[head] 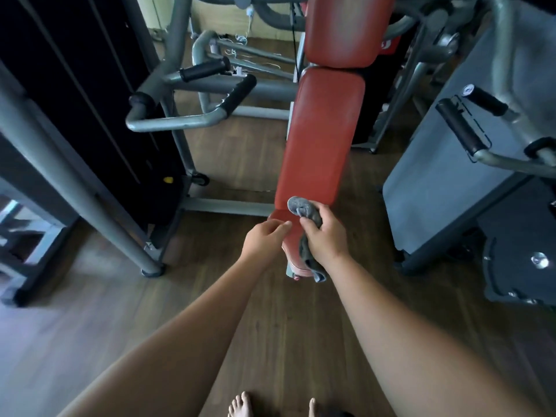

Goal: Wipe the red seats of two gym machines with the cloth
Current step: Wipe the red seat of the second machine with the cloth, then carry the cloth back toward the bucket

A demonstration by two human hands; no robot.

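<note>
A long red padded seat runs away from me in the middle of the view, with a red back pad above it. At its near end my right hand is closed on a crumpled grey cloth, which bunches above the fingers and hangs down below the wrist. Just to the left, my left hand has its fingers curled, fingertips at the small red end pad of the seat. It holds nothing that I can see.
Grey steel machine frames stand on both sides. Black-gripped handles jut out at the left and further handles at the right. A dark weight stack fills the left. The floor is brown wood planks. Bare toes show at the bottom edge.
</note>
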